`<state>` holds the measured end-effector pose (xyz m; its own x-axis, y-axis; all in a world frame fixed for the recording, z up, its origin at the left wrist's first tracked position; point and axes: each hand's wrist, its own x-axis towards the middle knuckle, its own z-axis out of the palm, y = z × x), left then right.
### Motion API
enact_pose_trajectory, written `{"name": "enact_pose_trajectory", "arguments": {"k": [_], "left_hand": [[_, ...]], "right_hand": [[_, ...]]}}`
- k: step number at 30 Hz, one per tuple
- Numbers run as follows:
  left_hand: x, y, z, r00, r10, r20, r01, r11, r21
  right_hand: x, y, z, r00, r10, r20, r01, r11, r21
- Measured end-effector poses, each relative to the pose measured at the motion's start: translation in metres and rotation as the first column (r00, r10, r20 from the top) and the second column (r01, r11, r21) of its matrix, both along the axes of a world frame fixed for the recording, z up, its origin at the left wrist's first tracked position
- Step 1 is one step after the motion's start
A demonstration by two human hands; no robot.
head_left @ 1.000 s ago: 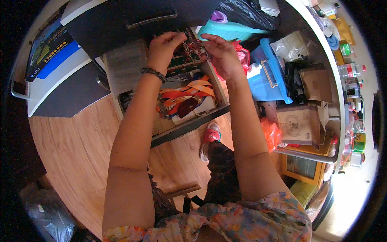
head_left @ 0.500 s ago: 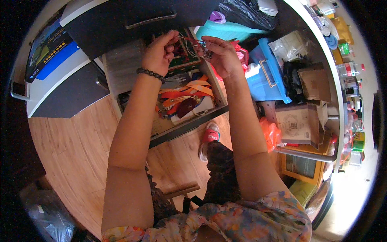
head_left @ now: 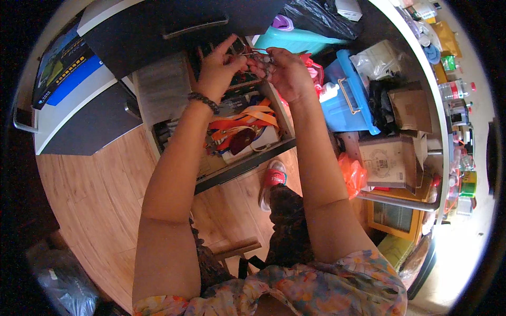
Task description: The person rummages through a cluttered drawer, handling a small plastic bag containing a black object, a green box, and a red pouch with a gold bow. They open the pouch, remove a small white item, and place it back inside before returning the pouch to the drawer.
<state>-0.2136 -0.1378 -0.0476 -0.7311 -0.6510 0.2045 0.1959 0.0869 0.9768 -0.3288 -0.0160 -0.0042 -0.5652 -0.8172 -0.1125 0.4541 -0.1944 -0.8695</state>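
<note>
My right hand (head_left: 289, 75) is closed on a tangle of thin cords (head_left: 252, 53), reddish and pale, with small shiny bits among them. Beside it, my left hand (head_left: 220, 72) has its index finger stretched out and its thumb spread toward the tangle; its other fingers are hidden. A dark beaded bracelet circles the left wrist. Both hands are above a pulled-out drawer (head_left: 247, 164). Inside it lie orange ribbons (head_left: 247, 117), a dark red disc-like piece (head_left: 243, 140) and a green patterned box partly covered by my hands.
A dark upper drawer (head_left: 184, 26) juts out beyond my hands. To the right, a blue plastic bin (head_left: 345, 100), a red bag (head_left: 352, 173) and cardboard boxes (head_left: 387, 163) crowd a shelf. Several bottles line the far right ledge. My foot is by the open drawer's front.
My left hand has shifted right toward the right hand, and its index finger has straightened from a pinch. The right hand stays in nearly the same place with the cords.
</note>
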Motion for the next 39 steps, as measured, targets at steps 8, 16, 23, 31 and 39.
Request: {"name": "enact_pose_trajectory", "arguments": {"k": [8, 16, 23, 31, 39], "left_hand": [[0.017, -0.011, 0.025, 0.998, -0.013, -0.063, 0.032, 0.953, 0.301], [0.026, -0.023, 0.023, 0.97, -0.242, 0.019, 0.211, 0.88, 0.425], [0.02, -0.016, 0.02, 0.985, -0.134, 0.106, 0.134, 0.991, 0.012], [0.014, -0.004, 0.021, 0.977, -0.056, 0.205, 0.061, 0.998, -0.017], [0.009, -0.003, 0.014, 0.999, 0.012, 0.049, -0.016, 0.997, 0.072]], "right_hand": [[-0.007, 0.008, 0.001, 0.999, 0.021, -0.031, -0.019, 0.999, 0.043], [-0.009, 0.009, 0.003, 0.982, -0.012, -0.186, 0.032, 0.994, 0.105], [-0.005, 0.01, 0.012, 0.993, -0.021, -0.119, 0.021, 1.0, -0.008], [0.003, 0.007, 0.024, 0.985, 0.043, -0.166, -0.057, 0.995, -0.086], [0.001, 0.006, 0.023, 1.0, -0.003, -0.02, 0.0, 0.986, -0.164]]}}
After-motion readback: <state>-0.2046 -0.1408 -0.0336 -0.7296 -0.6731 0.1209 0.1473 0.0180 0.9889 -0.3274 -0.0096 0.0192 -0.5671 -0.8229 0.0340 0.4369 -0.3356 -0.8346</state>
